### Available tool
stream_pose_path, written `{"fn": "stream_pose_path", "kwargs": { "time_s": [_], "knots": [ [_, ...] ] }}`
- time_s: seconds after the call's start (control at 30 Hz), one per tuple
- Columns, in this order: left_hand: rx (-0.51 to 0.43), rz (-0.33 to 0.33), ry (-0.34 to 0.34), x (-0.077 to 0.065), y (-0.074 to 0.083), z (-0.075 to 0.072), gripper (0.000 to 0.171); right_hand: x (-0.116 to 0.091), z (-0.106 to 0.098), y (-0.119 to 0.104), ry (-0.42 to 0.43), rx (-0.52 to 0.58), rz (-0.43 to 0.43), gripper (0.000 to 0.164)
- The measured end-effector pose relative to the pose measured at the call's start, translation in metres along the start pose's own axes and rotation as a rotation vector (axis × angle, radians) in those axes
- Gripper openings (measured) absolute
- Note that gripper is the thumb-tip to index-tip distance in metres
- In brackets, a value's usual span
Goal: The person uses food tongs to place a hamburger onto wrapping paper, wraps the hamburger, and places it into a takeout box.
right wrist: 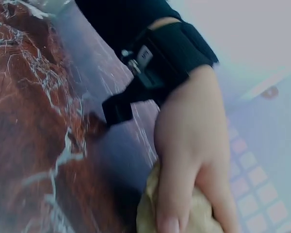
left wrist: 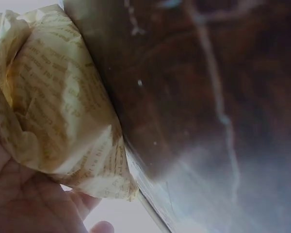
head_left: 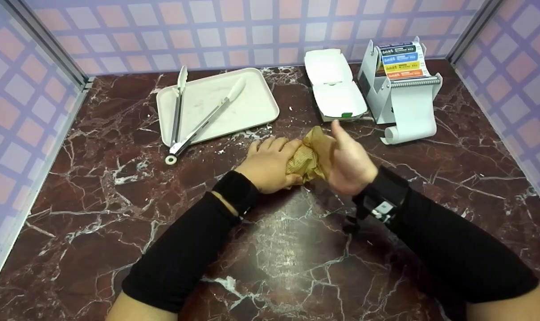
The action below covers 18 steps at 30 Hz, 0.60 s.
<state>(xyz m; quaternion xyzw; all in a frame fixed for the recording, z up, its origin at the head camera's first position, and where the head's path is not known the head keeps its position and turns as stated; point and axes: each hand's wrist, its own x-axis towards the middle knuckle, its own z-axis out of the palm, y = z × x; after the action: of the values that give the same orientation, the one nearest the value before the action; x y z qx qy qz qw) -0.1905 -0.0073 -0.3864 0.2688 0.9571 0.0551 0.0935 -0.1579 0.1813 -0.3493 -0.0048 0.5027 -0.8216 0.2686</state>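
A crumpled brown printed paper wrapper (head_left: pixel 312 156), bunched into a parcel, sits on the marble-patterned table between both hands. Whatever is inside it is hidden. My left hand (head_left: pixel 272 165) holds its left side; in the right wrist view the thumb and a finger of this left hand (right wrist: pixel 196 155) straddle the paper (right wrist: pixel 148 206). Against the right side, my right hand (head_left: pixel 351 162) lies with its palm turned inward and thumb raised. From the left wrist view, the right palm (left wrist: pixel 24 204) shows beside the printed paper (left wrist: pixel 63 107).
Behind on the left, metal tongs (head_left: pixel 203 122) lie across a cream tray (head_left: pixel 261 104). An open white clamshell box (head_left: pixel 339 98) stands at the back, right of centre. Next to it is a label dispenser (head_left: pixel 403 80) with a hanging white roll. Patterned walls enclose the table.
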Motion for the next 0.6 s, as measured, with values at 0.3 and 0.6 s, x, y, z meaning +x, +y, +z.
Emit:
{"fn": "stream_pose_path", "kwargs": {
  "time_s": [0.3,0.6],
  "knots": [
    [-0.025,0.013,0.000,-0.001,-0.003,0.000,0.091,0.007,-0.026,0.002,-0.112,-0.002,-0.076,0.038],
    [-0.035,0.021,0.007,0.000,-0.004,0.001,0.093,0.022,-0.040,0.025,0.142,-0.837,-0.269,0.059]
  ]
}}
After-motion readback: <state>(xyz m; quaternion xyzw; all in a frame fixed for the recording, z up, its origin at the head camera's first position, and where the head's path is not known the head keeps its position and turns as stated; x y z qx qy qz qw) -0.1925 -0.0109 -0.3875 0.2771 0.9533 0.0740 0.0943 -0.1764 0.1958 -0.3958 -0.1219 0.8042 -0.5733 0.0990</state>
